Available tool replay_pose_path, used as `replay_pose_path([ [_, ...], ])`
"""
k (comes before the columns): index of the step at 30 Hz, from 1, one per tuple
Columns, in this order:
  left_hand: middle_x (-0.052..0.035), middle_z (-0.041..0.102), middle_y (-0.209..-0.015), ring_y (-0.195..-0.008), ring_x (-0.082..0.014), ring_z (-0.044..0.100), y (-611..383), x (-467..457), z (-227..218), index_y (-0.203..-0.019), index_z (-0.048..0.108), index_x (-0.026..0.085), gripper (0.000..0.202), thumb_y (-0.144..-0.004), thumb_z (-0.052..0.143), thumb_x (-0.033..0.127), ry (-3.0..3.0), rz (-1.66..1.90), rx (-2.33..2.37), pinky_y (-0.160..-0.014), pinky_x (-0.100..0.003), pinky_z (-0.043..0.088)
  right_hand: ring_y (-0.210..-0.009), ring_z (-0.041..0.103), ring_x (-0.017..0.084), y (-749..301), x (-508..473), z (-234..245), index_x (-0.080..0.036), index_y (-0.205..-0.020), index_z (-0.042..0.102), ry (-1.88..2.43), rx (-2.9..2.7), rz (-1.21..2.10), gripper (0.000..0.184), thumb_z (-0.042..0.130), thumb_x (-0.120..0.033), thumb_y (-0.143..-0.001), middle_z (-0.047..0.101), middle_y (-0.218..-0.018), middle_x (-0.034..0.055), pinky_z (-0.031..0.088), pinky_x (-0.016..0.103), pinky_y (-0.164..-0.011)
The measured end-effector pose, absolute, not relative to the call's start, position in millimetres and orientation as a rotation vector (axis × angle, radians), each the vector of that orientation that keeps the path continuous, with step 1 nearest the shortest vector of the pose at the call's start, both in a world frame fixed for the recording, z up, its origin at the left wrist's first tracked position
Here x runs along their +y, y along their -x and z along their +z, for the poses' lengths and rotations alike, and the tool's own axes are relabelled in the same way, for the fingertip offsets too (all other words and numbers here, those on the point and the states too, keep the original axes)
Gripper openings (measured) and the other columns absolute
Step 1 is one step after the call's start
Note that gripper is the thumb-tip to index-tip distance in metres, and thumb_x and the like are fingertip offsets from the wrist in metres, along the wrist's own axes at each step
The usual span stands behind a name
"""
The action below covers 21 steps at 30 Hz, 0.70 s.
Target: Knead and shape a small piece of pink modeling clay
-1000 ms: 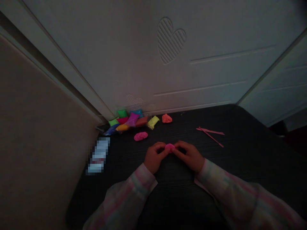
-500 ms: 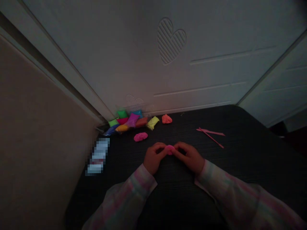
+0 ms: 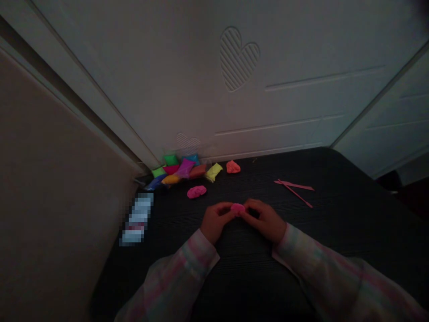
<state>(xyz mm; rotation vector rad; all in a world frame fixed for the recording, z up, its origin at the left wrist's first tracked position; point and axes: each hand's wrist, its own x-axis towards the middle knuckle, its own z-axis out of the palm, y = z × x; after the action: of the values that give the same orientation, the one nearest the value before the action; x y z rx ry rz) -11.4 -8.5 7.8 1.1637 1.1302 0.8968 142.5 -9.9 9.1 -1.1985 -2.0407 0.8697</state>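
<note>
Left hand (image 3: 214,221) and right hand (image 3: 266,219) pinch one pink clay piece (image 3: 237,208) over the middle of the dark table (image 3: 241,277).
They grasp it from opposite sides; whether it touches the surface, I cannot tell. Beyond lies a pink clay lump (image 3: 196,192); nearer the far edge, an orange clay lump (image 3: 233,167); at the far left corner, a clear bag of coloured packets (image 3: 184,168); toward the right edge, two crossed pink modelling tools (image 3: 295,184).
</note>
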Motion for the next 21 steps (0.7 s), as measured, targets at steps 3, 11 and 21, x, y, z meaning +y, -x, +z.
replay_pose_path([
  [3, -0.0023, 0.065, -0.072, -0.070, -0.0156, 0.057, 10.9, -9.0, 9.3, -0.073, 0.063, 0.015, 0.017, -0.061, 0.060, 0.027, -1.171, 0.908, 1.158, -0.069, -0.028, 0.043, -0.065, 0.049, 0.013, -142.3, -10.2, 9.9, -0.016, -0.071, 0.053, 1.187, -2.072, 0.865, 0.015, 0.046, -0.028, -0.076, 0.054, -0.067, 0.0016, 0.036, 0.027, -0.063],
  [11, 0.0010, 0.060, -0.059, -0.056, -0.0101, 0.053, 8.8, -8.5, 6.9, -0.068, 0.059, 0.014, 0.014, -0.060, 0.061, 0.025, -1.087, 0.940, 1.133, -0.060, -0.024, 0.042, -0.066, 0.049, 0.012, -143.8, -9.2, 11.1, -0.017, -0.073, 0.054, 1.210, -1.983, 0.931, 0.019, 0.041, -0.028, -0.079, 0.053, -0.069, 0.0018, 0.037, 0.026, -0.062],
  [21, 0.0034, 0.056, -0.053, -0.049, -0.0071, 0.049, 9.3, -9.4, 4.4, -0.068, 0.058, 0.014, 0.012, -0.066, 0.056, 0.026, -1.113, 0.931, 1.065, -0.051, -0.020, 0.039, -0.067, 0.049, 0.013, -144.8, -12.6, 13.1, -0.018, -0.075, 0.052, 1.161, -1.996, 0.890, 0.013, 0.042, -0.025, -0.078, 0.054, -0.069, 0.0017, 0.037, 0.027, -0.065],
])
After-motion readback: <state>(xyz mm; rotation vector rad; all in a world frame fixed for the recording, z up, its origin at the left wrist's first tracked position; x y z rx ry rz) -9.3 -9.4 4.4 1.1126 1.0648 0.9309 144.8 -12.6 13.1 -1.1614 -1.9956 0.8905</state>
